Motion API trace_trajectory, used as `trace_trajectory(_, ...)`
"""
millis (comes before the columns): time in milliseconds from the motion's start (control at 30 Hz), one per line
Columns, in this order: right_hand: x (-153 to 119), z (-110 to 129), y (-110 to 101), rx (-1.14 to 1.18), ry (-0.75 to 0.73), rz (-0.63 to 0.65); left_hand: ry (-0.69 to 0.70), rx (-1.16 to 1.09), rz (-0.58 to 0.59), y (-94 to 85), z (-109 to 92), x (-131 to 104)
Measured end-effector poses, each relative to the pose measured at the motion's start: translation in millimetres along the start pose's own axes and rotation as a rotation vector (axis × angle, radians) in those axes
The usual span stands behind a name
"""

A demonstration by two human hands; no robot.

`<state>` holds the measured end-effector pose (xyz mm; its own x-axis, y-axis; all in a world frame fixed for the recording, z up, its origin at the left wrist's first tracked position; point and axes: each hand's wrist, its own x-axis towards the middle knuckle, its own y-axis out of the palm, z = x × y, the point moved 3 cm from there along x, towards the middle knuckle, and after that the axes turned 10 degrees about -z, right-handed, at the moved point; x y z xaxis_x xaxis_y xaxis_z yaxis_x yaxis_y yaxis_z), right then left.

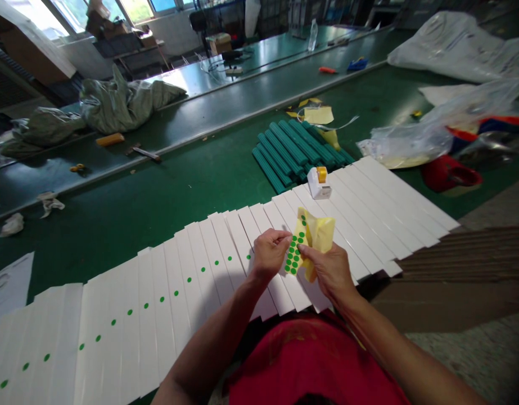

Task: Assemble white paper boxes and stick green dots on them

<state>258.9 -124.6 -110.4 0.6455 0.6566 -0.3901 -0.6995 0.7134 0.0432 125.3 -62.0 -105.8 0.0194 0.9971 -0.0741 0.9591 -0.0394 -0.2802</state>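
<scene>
My right hand (333,271) grips a yellow-backed sheet of round green stickers (293,256), thumb on its face, with part of the backing folded over. At the sheet's left edge, my left hand (271,252) has its thumb and forefinger pinched together; whatever lies between the fingertips is too small to make out. Beneath both hands runs a row of overlapping long white strips, perhaps flat cartons (187,315). Single green dots (162,299) sit on many strips to the left, in a slanting line reaching my left hand. The strips at the right show no dots.
A white tape dispenser (319,184) stands on the strips, beside stacked green ribbed rods (284,149). Clear plastic bags (415,138) and a red cup-like object (451,175) lie right. Across the green table (158,191) are a hammer (146,153) and grey-green sacking (120,104).
</scene>
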Motion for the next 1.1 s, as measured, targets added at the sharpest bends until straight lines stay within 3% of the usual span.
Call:
trace_trajectory(200, -1, 1, 2, -0.017, 0.008, -0.001, 0.034, 0.092, -0.044, 6.0, -7, -5)
trace_trajectory(300, 1, -3, 2, -0.038, -0.001, -0.01, 0.055, 0.068, -0.01, 5.6, -7, -5)
trace_trajectory(467, 11, -10, -7, -0.017, 0.025, -0.038, -0.153, -0.091, 0.043, -21.0, 9, 11)
trace_trajectory(600, 18, -11, -17, 0.014, 0.045, -0.079, -0.181, 0.036, 0.025, -46.2, 25, 23)
trace_trajectory(767, 17, -6, -20, 0.088, 0.064, -0.082, -0.197, 0.25, 0.033, -47.5, 42, 22)
trace_trajectory(967, 13, -5, -21, 0.077, 0.07, -0.099, -0.187, 0.428, 0.045, -58.3, 48, 16)
trace_trajectory(1100, 14, -10, -20, 0.068, 0.077, -0.083, -0.16, 0.52, 0.059, -55.5, 52, 12)
